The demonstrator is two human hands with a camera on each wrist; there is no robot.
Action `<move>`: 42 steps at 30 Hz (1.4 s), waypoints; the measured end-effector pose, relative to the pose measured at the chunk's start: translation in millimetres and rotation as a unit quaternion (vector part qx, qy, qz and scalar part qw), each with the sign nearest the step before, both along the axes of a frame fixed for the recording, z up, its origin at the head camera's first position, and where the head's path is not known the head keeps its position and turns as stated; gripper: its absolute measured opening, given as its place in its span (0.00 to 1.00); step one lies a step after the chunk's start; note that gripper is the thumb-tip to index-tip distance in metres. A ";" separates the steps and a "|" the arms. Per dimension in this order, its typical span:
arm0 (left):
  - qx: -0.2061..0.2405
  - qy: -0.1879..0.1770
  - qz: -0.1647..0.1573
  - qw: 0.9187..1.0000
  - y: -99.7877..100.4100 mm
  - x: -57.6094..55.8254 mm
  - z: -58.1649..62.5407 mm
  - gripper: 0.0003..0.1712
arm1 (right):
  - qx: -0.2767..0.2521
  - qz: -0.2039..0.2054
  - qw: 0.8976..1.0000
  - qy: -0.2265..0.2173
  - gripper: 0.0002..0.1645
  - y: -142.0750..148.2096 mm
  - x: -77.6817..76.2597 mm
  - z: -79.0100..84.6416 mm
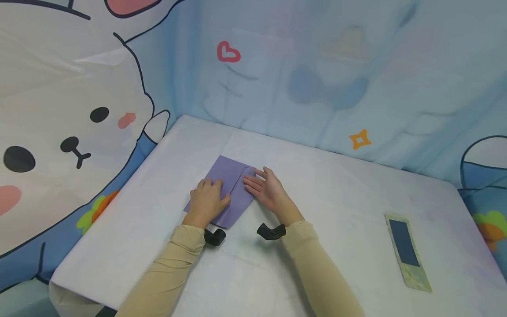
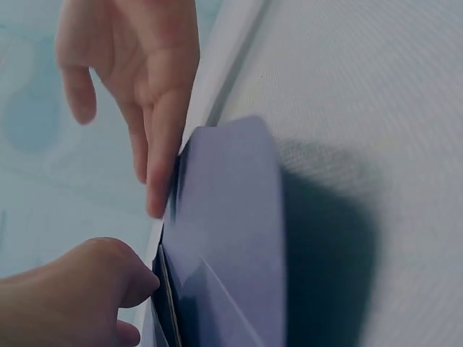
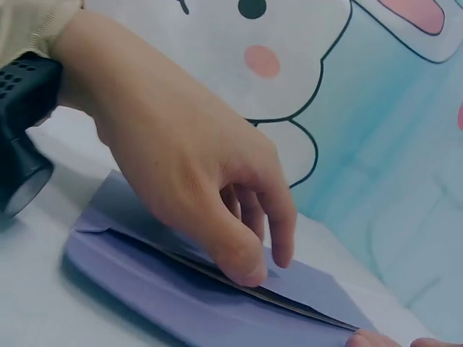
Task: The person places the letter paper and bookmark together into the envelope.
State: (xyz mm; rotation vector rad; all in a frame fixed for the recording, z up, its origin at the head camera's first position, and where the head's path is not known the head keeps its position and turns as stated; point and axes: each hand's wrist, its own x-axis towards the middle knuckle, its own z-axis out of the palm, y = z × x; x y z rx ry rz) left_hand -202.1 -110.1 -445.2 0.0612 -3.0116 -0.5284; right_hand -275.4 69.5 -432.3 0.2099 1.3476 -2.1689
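Note:
A purple folded paper (image 1: 227,176), shaped like an envelope, lies on the white table with a lengthwise fold edge across it. My left hand (image 1: 205,200) rests over its left part, the fingertips and thumb pressing it down by that edge. In the right wrist view the left thumb (image 3: 242,264) sits right at the slit, where a thin layered edge shows. My right hand (image 1: 271,191) is at the paper's right side, palm turned toward it, with nearly straight fingers touching the flap. That flap (image 2: 231,217) stands raised off the table in the left wrist view, casting a shadow.
A pale green, flat, phone-shaped object (image 1: 409,253) with a dark panel lies at the table's right. The white-covered table (image 1: 336,211) meets a printed cartoon curtain (image 1: 277,79) behind and to the left. Black wrist devices (image 1: 271,232) sit at both cuffs.

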 end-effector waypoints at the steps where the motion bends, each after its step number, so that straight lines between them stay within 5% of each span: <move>1: 0.002 0.001 -0.002 1.000 0.2 -0.8 -0.2 0.29 | 0.006 -0.001 1.000 0.008 0.35 4.7 2.0 2.2; 7: 0.010 0.000 -0.016 1.000 -6.0 -5.7 1.0 0.30 | 0.078 0.001 0.994 0.073 0.30 33.3 15.9 16.3; 10: 0.014 -0.005 -0.019 1.000 -11.3 -7.4 2.5 0.32 | 0.178 0.013 0.977 0.115 0.28 47.9 22.6 21.2; 16: 0.020 -0.014 -0.023 0.999 -22.7 -8.0 5.7 0.33 | 0.391 0.039 0.898 0.199 0.25 85.8 42.8 27.1; 24: 0.024 -0.010 -0.019 0.999 -39.9 -4.0 8.5 0.32 | 0.531 0.026 0.810 0.249 0.24 152.4 67.6 28.8; 32: 0.029 -0.019 -0.015 0.999 -49.6 1.7 11.4 0.32 | 0.705 -0.007 0.676 0.214 0.31 217.7 75.5 30.1; 36: 0.028 -0.017 -0.017 0.999 -49.5 3.6 12.3 0.32 | 0.757 -0.008 0.639 0.135 0.43 248.1 75.7 26.0; 42: 0.032 -0.001 -0.021 0.999 -44.3 4.6 13.7 0.30 | 0.780 0.022 0.622 0.062 0.56 280.3 78.5 22.4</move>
